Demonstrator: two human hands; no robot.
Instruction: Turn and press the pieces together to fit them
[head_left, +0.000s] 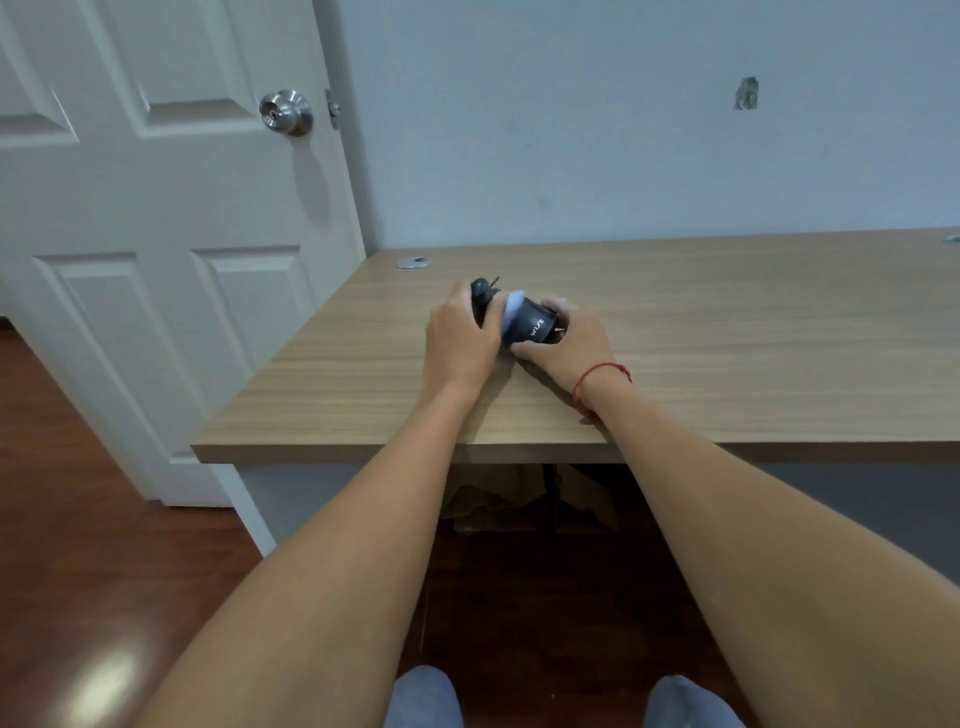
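A small dark cylindrical device (532, 325) with white lettering and a pale bluish end lies on its side on the wooden desk (727, 332). A black stalk-like mount (482, 291) sticks out at its left end. My left hand (460, 338) grips the left, mount end of the device. My right hand (569, 338) grips the right end, with fingers curled round the dark body. A red string bracelet (602, 376) circles my right wrist. The parts under my palms are hidden.
A white panelled door (156, 234) with a metal knob (287, 111) stands left of the desk. A round cable grommet (414, 262) sits at the desk's back left corner. Cardboard (519, 499) lies under the desk on the dark wood floor.
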